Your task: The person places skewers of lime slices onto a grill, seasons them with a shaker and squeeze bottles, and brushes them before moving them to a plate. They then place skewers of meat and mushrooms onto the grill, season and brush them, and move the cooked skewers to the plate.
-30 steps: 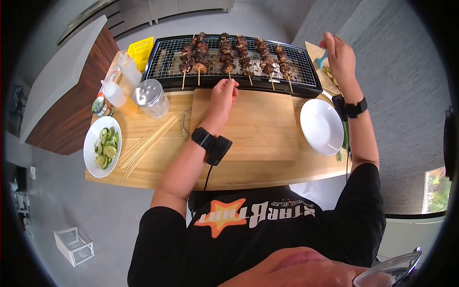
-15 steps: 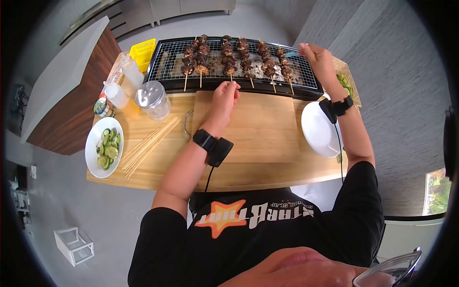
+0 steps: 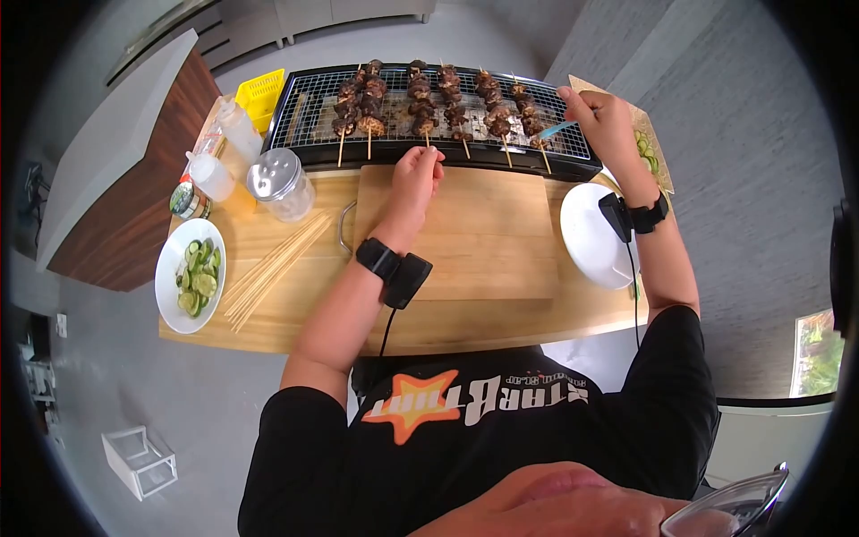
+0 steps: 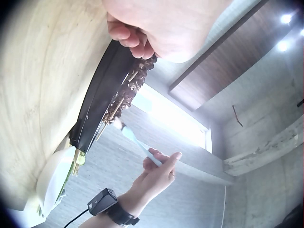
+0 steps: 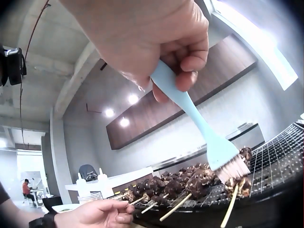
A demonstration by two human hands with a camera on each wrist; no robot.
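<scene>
In the head view my left hand (image 3: 413,190) is at the front of the black grill (image 3: 573,166), its thumb and fingers pinching the stick end of the third skewer from the left (image 3: 420,100). My right hand (image 3: 612,134) grips a light blue basting brush (image 5: 220,148) by its handle over the grill's right end. The brush's pale bristles (image 5: 233,169) press on the browned pieces of the rightmost skewer (image 5: 230,207). Several other skewers (image 3: 494,103) of dark, browned pieces lie across the wire grate, sticks pointing to the front.
A wooden board (image 3: 492,233) lies before the grill. On the left are squeeze bottles (image 3: 209,177), a lidded jar (image 3: 279,183), bare sticks (image 3: 277,268) and a bowl of green slices (image 3: 165,285). A white bowl (image 3: 586,234) stands beneath my right forearm.
My right hand has come leftward and down from beyond the grill's right side, bringing the brush onto the rightmost skewer. My left hand stays at the same skewer end.
</scene>
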